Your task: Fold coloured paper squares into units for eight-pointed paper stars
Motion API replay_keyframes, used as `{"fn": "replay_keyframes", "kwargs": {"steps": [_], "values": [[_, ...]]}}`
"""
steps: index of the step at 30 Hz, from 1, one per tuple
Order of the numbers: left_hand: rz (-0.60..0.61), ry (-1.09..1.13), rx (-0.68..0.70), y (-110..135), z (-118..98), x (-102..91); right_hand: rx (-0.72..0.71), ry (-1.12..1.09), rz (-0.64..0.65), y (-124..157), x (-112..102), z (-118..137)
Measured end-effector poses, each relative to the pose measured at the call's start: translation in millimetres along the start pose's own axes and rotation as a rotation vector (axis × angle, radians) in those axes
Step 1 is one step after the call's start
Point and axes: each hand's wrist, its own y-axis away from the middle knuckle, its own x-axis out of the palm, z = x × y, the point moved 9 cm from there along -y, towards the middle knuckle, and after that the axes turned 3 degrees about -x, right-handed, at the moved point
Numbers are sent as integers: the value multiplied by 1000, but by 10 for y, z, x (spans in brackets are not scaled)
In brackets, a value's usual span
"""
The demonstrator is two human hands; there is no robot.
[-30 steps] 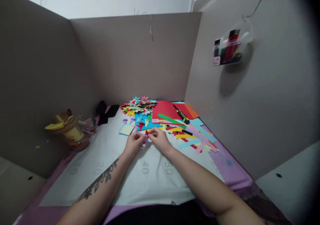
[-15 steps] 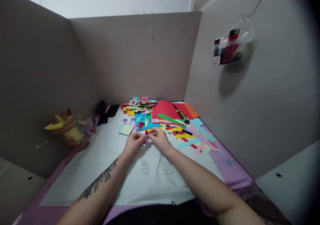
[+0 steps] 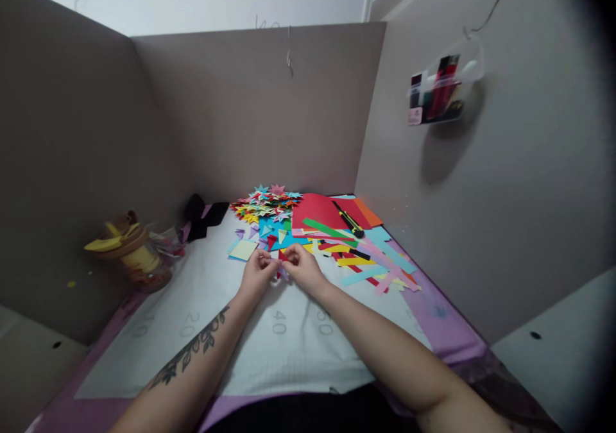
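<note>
My left hand [image 3: 258, 271] and my right hand [image 3: 303, 269] meet over the mat, fingertips pinched together on a small folded paper piece [image 3: 283, 274]. It looks lilac with red beside it; the fingers cover most of it, so its full shape is hidden. Just beyond the hands lie small folded paper triangles, among them a red triangle [image 3: 272, 241] and a lilac triangle [image 3: 254, 231]. Left of them rests a short stack of square paper sheets [image 3: 243, 249], pale yellow on top. A heap of many-coloured folded paper stars [image 3: 267, 205] sits farther back.
Red paper sheets [image 3: 312, 212] lie at the back right, with a black-and-yellow utility knife [image 3: 350, 221] on top. Coloured paper strips [image 3: 366, 269] spread to the right. A clay-coloured pot [image 3: 132, 247] stands left. On the right wall hangs a clear plastic container [image 3: 440, 96].
Both hands stay in place while the fingers shift around the folded paper. The right fingertips have come closer to the left ones, and more red shows between them.
</note>
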Motion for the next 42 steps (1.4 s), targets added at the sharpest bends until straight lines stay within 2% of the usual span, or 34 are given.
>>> {"fn": "replay_keyframes", "kwargs": {"steps": [10,17,31,36,42], "values": [[-15,-34,0,3,-8,-38,-2,26,13,-15,-29,15],[40,-46,10,9,-4,30,21,9,15,0,-30,36],[-10,-42,45,-24,4,-53,85,-58,126,-10,93,-187],[-19,-48,53,-26,1,-61,78,28,75,-24,25,-146],[-19,-80,70,-1,-48,-39,72,135,101,-11,18,-175]]}}
